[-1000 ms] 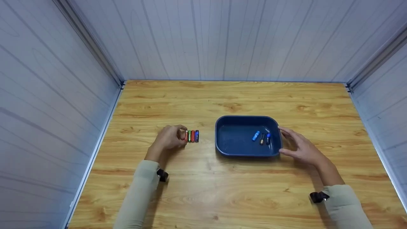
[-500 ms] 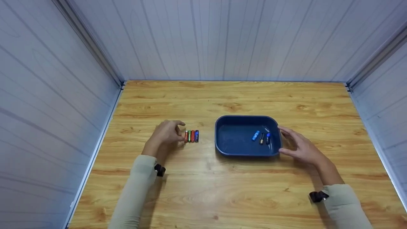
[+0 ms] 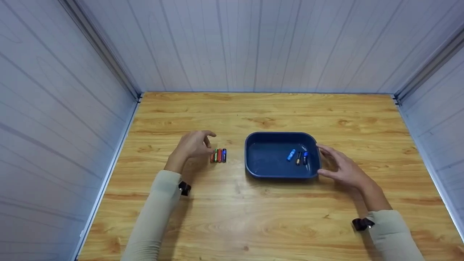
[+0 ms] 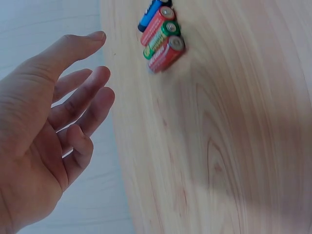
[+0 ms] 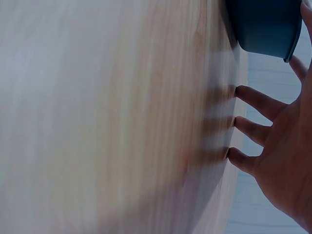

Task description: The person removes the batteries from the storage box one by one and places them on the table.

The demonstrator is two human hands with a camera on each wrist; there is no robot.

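I am watching the left hand [image 3: 192,145] hovering, fingers loosely spread and holding nothing, just beside the four batteries [image 3: 218,155] lying in a row on the table [image 3: 232,217] (the right hand [image 3: 342,167], fingers spread, is steadying the blue tray [image 3: 253,165]), and a careless reach is risking scattering them.

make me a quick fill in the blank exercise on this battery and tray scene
1. The row of batteries on the wooden table holds ____ batteries.
2. The blue tray holds ____ batteries.
3. The left hand holds ____.
4. The right hand rests beside the tray's ____ side.

Missing words: four; three; nothing; right
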